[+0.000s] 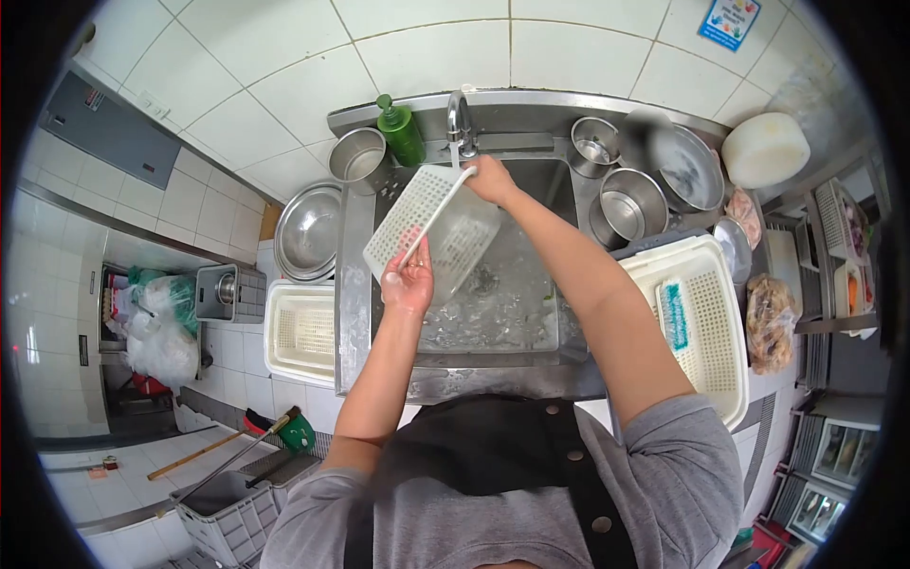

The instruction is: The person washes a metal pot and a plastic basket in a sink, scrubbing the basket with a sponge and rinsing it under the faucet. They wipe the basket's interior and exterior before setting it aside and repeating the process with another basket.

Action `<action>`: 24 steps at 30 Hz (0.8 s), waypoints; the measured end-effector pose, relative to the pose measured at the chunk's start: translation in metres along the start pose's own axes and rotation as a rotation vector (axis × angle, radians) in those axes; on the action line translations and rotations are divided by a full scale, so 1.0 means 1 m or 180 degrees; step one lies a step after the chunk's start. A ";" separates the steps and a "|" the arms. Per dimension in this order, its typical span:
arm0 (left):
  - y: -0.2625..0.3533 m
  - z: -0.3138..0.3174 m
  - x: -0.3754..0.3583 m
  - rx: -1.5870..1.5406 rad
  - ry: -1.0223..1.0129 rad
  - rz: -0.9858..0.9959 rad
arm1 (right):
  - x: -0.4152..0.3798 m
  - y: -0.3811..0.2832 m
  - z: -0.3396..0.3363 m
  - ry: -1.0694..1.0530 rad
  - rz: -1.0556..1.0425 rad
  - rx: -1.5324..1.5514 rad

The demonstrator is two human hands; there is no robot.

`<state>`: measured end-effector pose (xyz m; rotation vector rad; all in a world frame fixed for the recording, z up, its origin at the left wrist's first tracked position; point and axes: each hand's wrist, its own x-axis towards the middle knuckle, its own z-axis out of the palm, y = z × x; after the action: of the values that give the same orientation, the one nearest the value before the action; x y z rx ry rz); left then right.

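Both hands, L (409, 283) & R (491, 177), grip white basket (431, 228) tilted under tap (459, 121) so water rinses through.

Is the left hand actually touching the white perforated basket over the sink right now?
Touching. The head view shows the left hand gripping the lower rim of the white perforated basket, fingers wrapped over its edge, while the right hand holds the upper corner below the faucet.

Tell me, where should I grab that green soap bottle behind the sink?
Grip the green plastic pump bottle around its round body, below the narrow pump top. It stands upright on the steel ledge by the tap, so come from the front, over the sink.
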<state>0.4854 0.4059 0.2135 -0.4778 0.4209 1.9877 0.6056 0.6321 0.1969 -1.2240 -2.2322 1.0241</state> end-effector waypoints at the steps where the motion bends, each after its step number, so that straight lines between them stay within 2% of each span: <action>1: -0.001 -0.003 -0.004 0.0103 -0.0144 -0.0083 | 0.003 -0.008 0.003 0.0222 -0.0074 0.0028; 2: -0.001 -0.006 -0.009 0.0135 -0.0160 -0.0092 | 0.006 -0.015 0.004 0.0252 -0.0069 0.0049; 4: -0.001 -0.010 -0.019 0.0247 -0.0663 -0.0725 | 0.011 -0.030 0.003 -0.0049 -0.0941 0.0335; 5: -0.003 -0.009 -0.025 0.0611 -0.0662 -0.0830 | 0.013 -0.036 0.006 -0.0029 -0.0933 0.0339; 6: -0.002 -0.008 -0.026 0.0620 -0.0659 -0.0840 | 0.014 -0.043 0.010 0.0014 -0.1082 -0.0166; 7: 0.001 -0.007 -0.026 0.1534 -0.0619 -0.0875 | 0.014 -0.046 0.012 0.0050 -0.1230 -0.0672; 8: 0.005 -0.007 -0.025 0.2445 -0.0570 -0.0894 | 0.013 -0.046 0.010 0.0048 -0.1227 -0.0667; 9: 0.011 -0.008 -0.015 0.2446 -0.0564 -0.0889 | 0.013 -0.047 0.009 0.0015 -0.0823 -0.0875; 10: 0.018 -0.012 0.005 0.3656 -0.0829 0.0209 | 0.012 -0.047 0.008 -0.0027 -0.0423 -0.1079; 11: 0.021 -0.009 0.022 0.4802 -0.1075 0.1387 | 0.008 -0.045 0.007 -0.0041 -0.0433 -0.1074; 13: 0.003 0.027 0.036 0.5438 -0.1473 0.3246 | -0.002 -0.039 0.001 0.0006 -0.0439 -0.1389; 15: -0.014 0.056 0.066 0.6353 -0.2050 0.3790 | -0.018 -0.049 -0.004 0.0063 -0.0557 -0.1610; 17: -0.033 0.079 0.097 0.7200 -0.3105 0.3110 | -0.030 -0.053 -0.011 0.0123 -0.0670 -0.1853; 18: -0.042 0.088 0.108 0.7174 -0.3110 0.3102 | -0.035 -0.050 -0.016 0.0252 -0.0530 -0.1786; 20: -0.058 0.103 0.119 0.7172 -0.3835 0.2893 | -0.050 -0.048 -0.031 0.0378 -0.0378 -0.1739; 22: -0.066 0.110 0.130 0.7441 -0.3697 0.2834 | -0.071 -0.044 -0.054 0.0844 0.0454 -0.1377; 24: -0.062 0.106 0.152 0.7883 -0.3590 0.3267 | -0.099 -0.024 -0.068 0.1267 0.0625 -0.1060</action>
<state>0.4617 0.5995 0.2231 2.4452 1.8543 0.6294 0.6889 0.5677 0.2599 -1.6490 -2.0423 0.4216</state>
